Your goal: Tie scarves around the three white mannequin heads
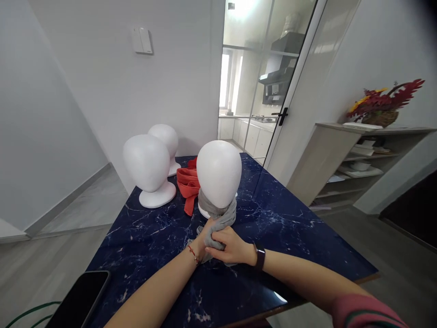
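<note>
A white foam mannequin head [219,171] stands upright in front of me. A grey scarf [223,219] is wound around its neck, and its loose part hangs down toward me. My right hand [232,246] is closed on the hanging part of the scarf, thumb and fingers wrapped round it. Just left of it, my left hand [203,239] reaches under the scarf at the neck. Its fingers are hidden behind the cloth, so their grip does not show.
Two more white mannequin heads [146,161] stand at the back left. A red-orange scarf [187,182] lies beside them on the dark blue marbled table [273,218]. A phone [82,298] is at the near left. To the right are a glass door and a shelf [341,159].
</note>
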Demonstrator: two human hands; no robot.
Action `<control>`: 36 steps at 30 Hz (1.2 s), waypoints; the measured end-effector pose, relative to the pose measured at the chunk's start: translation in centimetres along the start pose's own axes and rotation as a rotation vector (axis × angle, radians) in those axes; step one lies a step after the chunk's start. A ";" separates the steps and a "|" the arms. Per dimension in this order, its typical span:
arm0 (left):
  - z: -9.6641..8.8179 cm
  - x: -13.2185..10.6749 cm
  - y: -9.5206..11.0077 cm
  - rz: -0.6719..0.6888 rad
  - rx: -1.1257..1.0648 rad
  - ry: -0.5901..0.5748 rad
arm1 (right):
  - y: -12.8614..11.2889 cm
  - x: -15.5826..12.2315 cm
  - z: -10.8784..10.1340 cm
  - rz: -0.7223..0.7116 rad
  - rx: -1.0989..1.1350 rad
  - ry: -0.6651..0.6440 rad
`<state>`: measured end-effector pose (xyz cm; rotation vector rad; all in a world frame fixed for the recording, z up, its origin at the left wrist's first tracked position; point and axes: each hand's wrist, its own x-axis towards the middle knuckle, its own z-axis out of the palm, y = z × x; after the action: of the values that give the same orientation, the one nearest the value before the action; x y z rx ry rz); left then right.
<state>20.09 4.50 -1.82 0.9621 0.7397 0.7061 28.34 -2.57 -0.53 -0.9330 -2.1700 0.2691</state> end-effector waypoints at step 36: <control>-1.8 -8.6 7.9 -0.116 0.076 -0.019 | 0.4 -0.6 1.8 0.475 0.419 0.210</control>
<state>12.25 1.58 6.57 0.9854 0.8044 0.5700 27.53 -2.55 -2.26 -1.1559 -1.5919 0.7839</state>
